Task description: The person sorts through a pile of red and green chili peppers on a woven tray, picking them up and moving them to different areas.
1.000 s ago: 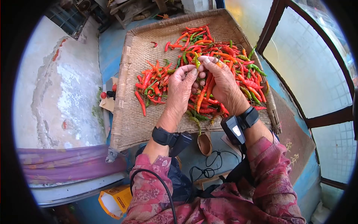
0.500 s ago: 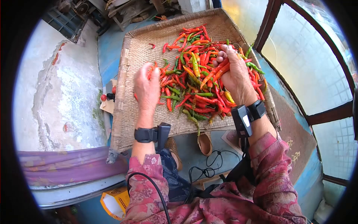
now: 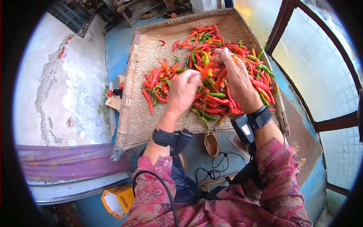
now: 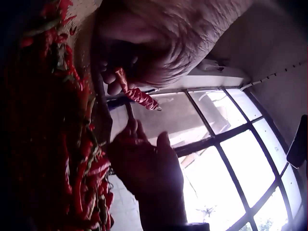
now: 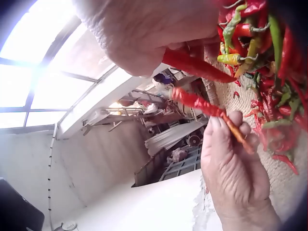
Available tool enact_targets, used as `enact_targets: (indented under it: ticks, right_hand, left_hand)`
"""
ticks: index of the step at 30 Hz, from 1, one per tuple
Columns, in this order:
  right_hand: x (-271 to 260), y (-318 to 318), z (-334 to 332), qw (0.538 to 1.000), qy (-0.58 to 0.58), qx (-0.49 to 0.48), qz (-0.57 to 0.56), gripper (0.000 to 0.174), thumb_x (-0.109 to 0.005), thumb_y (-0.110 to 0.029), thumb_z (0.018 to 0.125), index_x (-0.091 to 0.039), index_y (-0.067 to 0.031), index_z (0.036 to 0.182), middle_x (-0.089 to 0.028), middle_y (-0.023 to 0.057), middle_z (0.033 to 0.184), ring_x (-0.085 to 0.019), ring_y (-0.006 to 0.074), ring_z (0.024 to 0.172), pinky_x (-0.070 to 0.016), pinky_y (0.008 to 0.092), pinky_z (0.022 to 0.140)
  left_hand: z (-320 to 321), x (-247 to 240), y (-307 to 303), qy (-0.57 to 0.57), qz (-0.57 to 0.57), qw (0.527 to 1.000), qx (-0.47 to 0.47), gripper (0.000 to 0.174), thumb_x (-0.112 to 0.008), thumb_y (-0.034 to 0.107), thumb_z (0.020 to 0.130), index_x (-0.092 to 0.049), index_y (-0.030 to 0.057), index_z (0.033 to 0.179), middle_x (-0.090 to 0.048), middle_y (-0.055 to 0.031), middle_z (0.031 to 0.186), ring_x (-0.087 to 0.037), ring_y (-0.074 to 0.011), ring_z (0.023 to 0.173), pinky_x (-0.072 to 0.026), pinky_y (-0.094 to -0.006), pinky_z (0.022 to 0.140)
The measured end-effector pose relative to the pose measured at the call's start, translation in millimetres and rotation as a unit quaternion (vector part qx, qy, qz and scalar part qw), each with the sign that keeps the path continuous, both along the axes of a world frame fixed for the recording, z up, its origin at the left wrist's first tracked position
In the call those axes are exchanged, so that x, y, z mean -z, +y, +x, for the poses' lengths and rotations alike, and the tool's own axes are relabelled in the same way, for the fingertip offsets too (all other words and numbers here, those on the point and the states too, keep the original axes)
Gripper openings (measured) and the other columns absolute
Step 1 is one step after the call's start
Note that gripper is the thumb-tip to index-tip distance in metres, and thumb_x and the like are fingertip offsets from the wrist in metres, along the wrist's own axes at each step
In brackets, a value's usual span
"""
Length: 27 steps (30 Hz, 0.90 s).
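Between its thumb and fingers, my left hand (image 3: 183,91) pinches a wrinkled red chili pepper (image 5: 202,103), blurred in the head view; its tip turns orange. My right hand (image 3: 241,83) is just beside it, over the larger pile, with its thumb raised. It grips a smooth red chili pepper (image 5: 197,66) against the palm, the pointed end sticking out. Below both hands, red, green and yellow chili peppers (image 3: 215,109) lie heaped in a shallow woven tray (image 3: 141,128). A smaller heap of mostly red chili peppers (image 3: 155,81) lies to the left.
One small chili pepper (image 3: 162,43) lies alone near the tray's far left. A peeling wall (image 3: 75,94) stands on the left and a framed window (image 3: 317,72) on the right. Under the tray's front edge are a shoe (image 3: 211,145) and a black cable (image 3: 213,174).
The left hand went from beside the right hand to the smaller left heap, then came back, now with a red chili pepper. The right hand stayed over the larger pile, holding peppers.
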State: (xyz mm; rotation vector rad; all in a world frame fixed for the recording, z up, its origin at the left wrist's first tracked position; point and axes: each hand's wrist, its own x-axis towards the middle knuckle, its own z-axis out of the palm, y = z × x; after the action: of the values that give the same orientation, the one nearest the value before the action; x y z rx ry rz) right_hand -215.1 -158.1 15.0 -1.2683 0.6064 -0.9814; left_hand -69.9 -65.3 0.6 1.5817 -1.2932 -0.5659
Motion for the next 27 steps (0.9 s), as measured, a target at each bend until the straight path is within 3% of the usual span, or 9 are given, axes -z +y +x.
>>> enact_targets:
  ticks: [3,6,9,10,13,17,21,24,27]
  right_hand:
    - [-7,0,-9,0.995,0.072,0.030,0.055,0.068,-0.039,-0.060,0.091,-0.055,-0.0003,0.119,-0.062,0.0052,0.092,-0.051,0.0099,0.071,-0.0378,0.0201,0.054]
    - [-5,-12,-16,0.993,0.057,-0.021,0.103,0.067,-0.040,-0.062,0.090,-0.057,-0.0009,0.113,-0.061,0.0031,0.083,-0.046,0.0069,0.062,-0.0368,0.0200,0.054]
    - [-4,-10,-13,0.991,0.008,0.005,0.130,0.057,-0.049,-0.055,0.090,-0.057,-0.0022,0.108,-0.058,0.0016,0.075,-0.043,0.0048,0.058,-0.0363,0.0206,0.052]
    - [-2,-8,-10,0.990,-0.008,0.034,0.136,0.050,-0.052,-0.050,0.090,-0.057,-0.0030,0.107,-0.058,0.0017,0.075,-0.044,0.0050,0.057,-0.0364,0.0207,0.051]
    - [7,-5,2,0.996,-0.024,-0.007,0.083,0.037,-0.062,-0.037,0.087,-0.057,-0.0031,0.101,-0.059,0.0028,0.077,-0.050,0.0075,0.062,-0.0428,0.0227,0.056]
    - [7,5,7,0.995,-0.026,-0.093,0.039,0.018,-0.065,-0.013,0.086,-0.055,-0.0013,0.095,-0.059,0.0039,0.078,-0.057,0.0099,0.062,-0.0474,0.0229,0.053]
    - [13,5,4,0.994,0.009,-0.093,-0.058,0.026,-0.069,-0.014,0.082,-0.056,0.0020,0.098,-0.061,0.0053,0.079,-0.060,0.0125,0.068,-0.0501,0.0262,0.059]
    - [5,-13,-10,0.954,0.176,-0.052,-0.239,0.037,-0.072,-0.022,0.076,-0.061,0.0006,0.103,-0.066,0.0117,0.085,-0.064,0.0205,0.074,-0.0512,0.0339,0.066]
    - [-2,-39,-46,0.886,0.332,0.025,-0.322,0.021,-0.063,-0.013,0.077,-0.063,0.0000,0.094,-0.064,0.0115,0.076,-0.061,0.0201,0.067,-0.0487,0.0327,0.062]
  left_hand:
    - [31,-9,7,-0.109,0.023,0.985,-0.128,0.023,-0.053,0.020,0.091,-0.062,0.0010,0.099,-0.067,-0.0058,0.077,-0.062,-0.0113,0.072,-0.0483,-0.0271,0.064]
    - [70,2,8,-0.277,0.024,0.929,-0.243,0.021,-0.052,0.019,0.089,-0.062,0.0028,0.098,-0.066,-0.0113,0.079,-0.064,-0.0209,0.071,-0.0489,-0.0338,0.066]
    - [67,-11,14,-0.442,-0.042,0.836,-0.321,0.022,-0.055,0.022,0.088,-0.061,0.0039,0.099,-0.063,-0.0170,0.098,-0.059,-0.0310,0.095,-0.0457,-0.0424,0.082]
    - [64,-11,11,-0.442,-0.043,0.838,-0.319,0.022,-0.055,0.022,0.088,-0.061,0.0039,0.099,-0.063,-0.0170,0.098,-0.059,-0.0310,0.095,-0.0457,-0.0424,0.082]
    - [24,-24,6,-0.133,-0.007,0.979,-0.154,0.029,-0.058,0.026,0.090,-0.061,0.0020,0.105,-0.065,-0.0165,0.092,-0.062,-0.0313,0.085,-0.0482,-0.0353,0.077]
    - [-10,-13,-1,-0.128,-0.016,0.991,0.025,0.025,-0.054,0.022,0.092,-0.060,0.0010,0.104,-0.064,-0.0214,0.087,-0.064,-0.0311,0.080,-0.0487,-0.0360,0.069]
    - [-12,-7,-2,-0.115,-0.006,0.993,0.018,0.023,-0.052,0.020,0.092,-0.062,0.0020,0.102,-0.065,-0.0160,0.075,-0.064,-0.0293,0.069,-0.0489,-0.0361,0.063]
    - [10,-20,7,-0.101,0.047,0.991,-0.074,0.027,-0.048,0.019,0.094,-0.061,-0.0015,0.107,-0.066,-0.0059,0.076,-0.061,-0.0113,0.069,-0.0493,-0.0257,0.064]
    - [58,-6,12,-0.158,0.048,0.968,-0.191,0.027,-0.049,0.024,0.091,-0.064,0.0037,0.102,-0.068,-0.0083,0.076,-0.063,-0.0180,0.065,-0.0479,-0.0332,0.061]
